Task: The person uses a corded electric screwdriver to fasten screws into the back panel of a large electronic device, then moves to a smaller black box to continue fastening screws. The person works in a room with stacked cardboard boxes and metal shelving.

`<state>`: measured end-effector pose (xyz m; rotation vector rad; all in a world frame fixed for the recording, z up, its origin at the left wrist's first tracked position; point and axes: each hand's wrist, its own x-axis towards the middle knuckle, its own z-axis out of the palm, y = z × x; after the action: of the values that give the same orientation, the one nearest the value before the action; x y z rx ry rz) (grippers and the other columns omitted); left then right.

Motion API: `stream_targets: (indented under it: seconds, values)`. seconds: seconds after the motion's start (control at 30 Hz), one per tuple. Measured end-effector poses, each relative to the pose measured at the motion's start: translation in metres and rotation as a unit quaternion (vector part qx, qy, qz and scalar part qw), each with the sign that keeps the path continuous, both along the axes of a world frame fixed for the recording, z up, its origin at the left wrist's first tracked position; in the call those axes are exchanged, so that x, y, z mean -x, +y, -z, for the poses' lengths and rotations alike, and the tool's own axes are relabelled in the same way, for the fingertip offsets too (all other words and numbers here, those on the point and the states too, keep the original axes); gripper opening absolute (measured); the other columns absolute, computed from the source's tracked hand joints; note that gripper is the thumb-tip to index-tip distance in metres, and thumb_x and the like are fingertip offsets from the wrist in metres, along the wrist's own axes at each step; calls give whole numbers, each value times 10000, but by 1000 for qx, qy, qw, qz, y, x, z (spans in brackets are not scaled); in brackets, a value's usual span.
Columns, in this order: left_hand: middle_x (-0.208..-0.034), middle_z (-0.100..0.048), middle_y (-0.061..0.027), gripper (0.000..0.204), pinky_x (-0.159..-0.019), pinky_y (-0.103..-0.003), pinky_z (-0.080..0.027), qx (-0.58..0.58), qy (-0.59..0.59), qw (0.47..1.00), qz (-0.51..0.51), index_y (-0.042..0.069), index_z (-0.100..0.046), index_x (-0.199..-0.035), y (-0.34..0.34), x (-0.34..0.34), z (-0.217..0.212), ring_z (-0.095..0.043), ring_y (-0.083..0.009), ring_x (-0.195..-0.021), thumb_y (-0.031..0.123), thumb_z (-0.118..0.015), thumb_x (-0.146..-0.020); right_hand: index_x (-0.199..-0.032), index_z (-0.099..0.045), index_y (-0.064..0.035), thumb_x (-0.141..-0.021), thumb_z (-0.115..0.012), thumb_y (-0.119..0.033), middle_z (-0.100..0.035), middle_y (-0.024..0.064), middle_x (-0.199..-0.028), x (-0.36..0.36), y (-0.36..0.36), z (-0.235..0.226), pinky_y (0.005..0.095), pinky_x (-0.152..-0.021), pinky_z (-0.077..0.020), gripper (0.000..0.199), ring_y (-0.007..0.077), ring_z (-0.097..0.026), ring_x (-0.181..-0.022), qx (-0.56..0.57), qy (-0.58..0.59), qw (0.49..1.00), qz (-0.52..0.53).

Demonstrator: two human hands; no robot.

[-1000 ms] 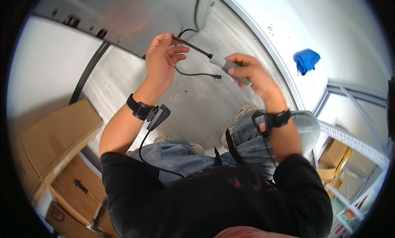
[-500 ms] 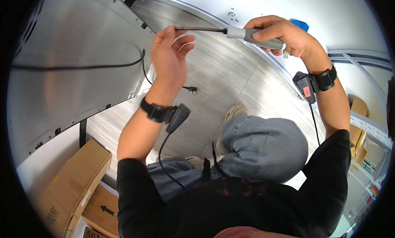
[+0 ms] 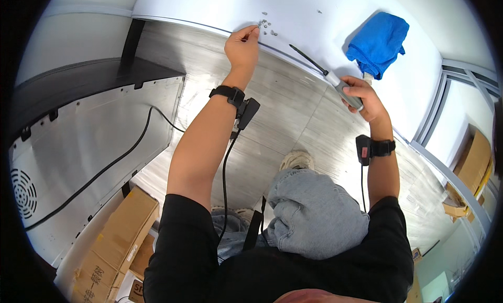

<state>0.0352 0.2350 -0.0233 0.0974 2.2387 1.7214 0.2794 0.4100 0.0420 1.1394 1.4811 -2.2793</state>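
Note:
My right hand (image 3: 362, 96) is wrapped around the grey handle of a screwdriver (image 3: 339, 87). Its dark shaft points up and to the left, the tip over the edge of the white table (image 3: 209, 7). My left hand (image 3: 242, 49) reaches to the table edge, thumb and forefinger pinched on what looks like a small screw (image 3: 259, 25). Right beside those fingertips lies a loose group of several small metal screws (image 3: 265, 24). One more screw (image 3: 319, 11) lies apart, farther right on the table.
A crumpled blue cloth (image 3: 380, 41) lies on the table at the right. To the left stands a metal-panelled appliance (image 3: 99, 130) with a black cable (image 3: 115, 159) across it. Cardboard boxes (image 3: 118, 232) are at the lower left, another box (image 3: 471, 161) at the far right.
My left hand has left the screwdriver tip and moved to the screws on the table. My right hand has lowered the screwdriver and tilted it. The view has turned toward the table.

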Motion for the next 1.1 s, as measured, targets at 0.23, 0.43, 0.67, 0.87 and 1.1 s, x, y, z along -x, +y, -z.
stream_targets:
  seconds: [0.23,0.43,0.67,0.87,1.1]
  values:
    - [-780,-558,-1,200,-595,-239,-448,60,99,993,28,86,-700,-981,0,-3,11,-511,-96,-649,95,-698,-782,-1087,-549,19,-744,-635,-205,-537,21,-677,-27,-1,2,193,-384,-354,419,82,-508,-530,11,8,999,29]
    - [-833,-588,-8,226,-619,-239,-468,-63,-57,996,34,66,-652,-1049,-63,-10,2,-555,-100,-699,27,-563,-846,-1042,-582,-8,-746,-630,-188,-538,-1,-695,28,-22,-31,211,-413,-346,349,67,-487,-552,-52,36,993,-96]
    - [-967,-620,-111,279,-728,-307,-524,-245,-280,928,-27,-13,-557,-1111,-240,-46,-36,-642,-211,-852,12,-438,-861,-964,-595,-49,-789,-584,-171,-528,-12,-735,129,-170,-57,205,-457,-345,213,62,-461,-601,-106,18,906,-409]
    - [-1082,-607,-174,320,-794,-340,-528,-401,-269,866,-130,-12,-473,-1186,-395,-77,-19,-644,-269,-905,162,-354,-945,-951,-604,-38,-783,-610,-207,-510,-3,-699,171,-317,-50,242,-447,-373,238,80,-463,-577,-143,32,833,-533]
    - [-1012,-628,-150,346,-766,-337,-550,-415,-239,846,-236,-11,-481,-1163,-467,-88,8,-642,-276,-874,194,-275,-975,-987,-588,-20,-786,-625,-248,-511,18,-708,137,-439,0,273,-449,-404,307,110,-486,-578,-67,-6,890,-451]
